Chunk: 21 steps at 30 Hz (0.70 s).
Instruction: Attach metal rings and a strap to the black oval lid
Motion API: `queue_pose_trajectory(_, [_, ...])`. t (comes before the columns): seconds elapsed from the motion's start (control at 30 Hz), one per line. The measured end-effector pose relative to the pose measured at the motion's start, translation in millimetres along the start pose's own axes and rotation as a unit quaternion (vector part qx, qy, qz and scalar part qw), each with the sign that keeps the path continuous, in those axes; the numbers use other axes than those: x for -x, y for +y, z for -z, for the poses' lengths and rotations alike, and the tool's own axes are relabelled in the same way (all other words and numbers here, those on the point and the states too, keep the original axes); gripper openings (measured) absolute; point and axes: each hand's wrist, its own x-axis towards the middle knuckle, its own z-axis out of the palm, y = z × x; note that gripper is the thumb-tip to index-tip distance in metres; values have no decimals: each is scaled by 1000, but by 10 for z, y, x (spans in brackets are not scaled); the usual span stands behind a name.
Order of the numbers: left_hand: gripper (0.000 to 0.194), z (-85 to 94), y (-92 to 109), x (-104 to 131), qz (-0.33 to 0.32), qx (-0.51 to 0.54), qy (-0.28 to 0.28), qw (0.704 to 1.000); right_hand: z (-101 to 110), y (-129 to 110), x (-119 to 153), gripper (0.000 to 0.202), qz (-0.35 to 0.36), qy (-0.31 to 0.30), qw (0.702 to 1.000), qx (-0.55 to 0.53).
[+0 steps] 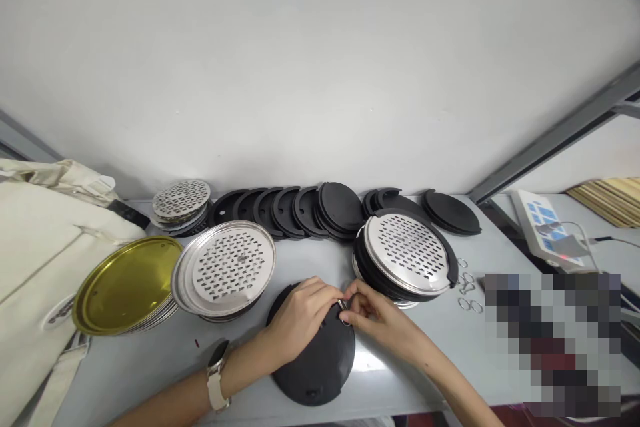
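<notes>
A black round disc [317, 363] lies near the front of the table, below both my hands. My left hand [305, 317] reaches across its upper part, and its fingertips pinch at a small shiny metal ring [344, 310] by the disc's upper right edge. From the other side, my right hand [375, 313] also pinches the ring between thumb and fingers. The fingertips partly cover the ring, so whether it passes through the disc cannot be seen. More loose metal rings [465, 287] lie on the table to the right.
Perforated silver plates top stacks at left [225, 267], right [407, 250] and back left [181, 199]. Gold plates [130, 283] are piled beside a cream bag [40, 247]. Black discs [285, 210] lean along the wall. A white-and-blue box [545, 227] stands at right.
</notes>
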Motion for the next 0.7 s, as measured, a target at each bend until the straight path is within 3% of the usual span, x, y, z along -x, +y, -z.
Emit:
queue_pose_trajectory(0.3, [23,-48,-91,-1,-31,20,33,999,27,13,-86,29,-53,-55,995,-70])
queue_pose_trajectory(0.43, [23,-50,-66,12,-34,-14,11,999,38,41,-85,26,-50,-73,993,-80])
queue_pose_trajectory(0.57, [23,-11,-1,14,-32,-77,-26,996,23,45,-43,25,-40,-51,994,-89])
queue_pose_trajectory(0.7, [15,2,21,1,-23,-67,-7,997,16,23,-21,24,-34,-34,995,-85])
